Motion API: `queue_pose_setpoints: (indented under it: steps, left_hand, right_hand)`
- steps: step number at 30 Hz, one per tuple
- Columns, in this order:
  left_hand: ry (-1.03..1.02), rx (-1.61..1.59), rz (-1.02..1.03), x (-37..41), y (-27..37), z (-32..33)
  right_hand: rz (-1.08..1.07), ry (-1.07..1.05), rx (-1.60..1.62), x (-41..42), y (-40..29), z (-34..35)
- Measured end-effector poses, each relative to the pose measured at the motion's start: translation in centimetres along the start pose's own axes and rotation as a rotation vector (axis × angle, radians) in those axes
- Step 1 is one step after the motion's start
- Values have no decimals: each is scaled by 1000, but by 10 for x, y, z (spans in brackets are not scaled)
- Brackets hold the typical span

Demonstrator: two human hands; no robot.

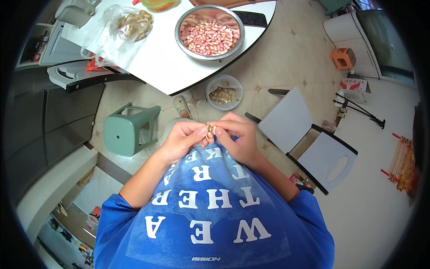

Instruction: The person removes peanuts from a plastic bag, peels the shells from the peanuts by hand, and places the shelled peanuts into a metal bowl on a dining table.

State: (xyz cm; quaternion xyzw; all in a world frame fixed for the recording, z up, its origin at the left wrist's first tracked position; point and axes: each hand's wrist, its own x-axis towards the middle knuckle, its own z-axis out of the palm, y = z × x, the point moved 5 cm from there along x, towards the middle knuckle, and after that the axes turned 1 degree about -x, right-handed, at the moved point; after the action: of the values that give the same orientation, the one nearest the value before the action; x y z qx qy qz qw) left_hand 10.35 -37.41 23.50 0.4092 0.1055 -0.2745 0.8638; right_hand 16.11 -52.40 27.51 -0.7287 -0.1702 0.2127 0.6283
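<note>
Both hands meet in front of my blue shirt around a peanut pod (210, 129), whose shell looks split apart. My left hand (188, 136) pinches one side of it between thumb and fingers. On the other side, my right hand (237, 134) grips it with thumb and forefinger. Beyond the hands, a steel bowl (178, 40) on the table holds many pink shelled peanuts (213, 38). A clear plastic bag (104, 37) of unshelled peanuts (139, 25) lies to its left. Below the table edge, a plastic bucket (237, 104) on the floor contains broken shells (221, 95).
The white table (158, 67) has a dark-edged rim. A green plastic stool (122, 132) stands at left and a grey-white chair (285, 119) at right. Behind the bowl lies a black flat object (252, 19). An orange stool (342, 59) and a cardboard carton (354, 89) stand farther right.
</note>
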Motion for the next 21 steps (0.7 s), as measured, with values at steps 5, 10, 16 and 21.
queue_pose_setpoints:
  steps: [5, 10, 16, 21]
  left_hand:
    - [35, -96, 29, 1, 2, -7]
    - [46, -252, 114, 4, 12, -13]
    - [54, -312, 151, 9, 21, -25]
    - [71, -322, 221, 9, 33, -32]
  right_hand:
    - [-76, 133, -122, 11, -12, 3]
    - [-170, 339, -12, 65, -7, -16]
    - [-164, 272, -321, 136, -20, -34]
    - [-142, -272, -336, 83, -44, 23]
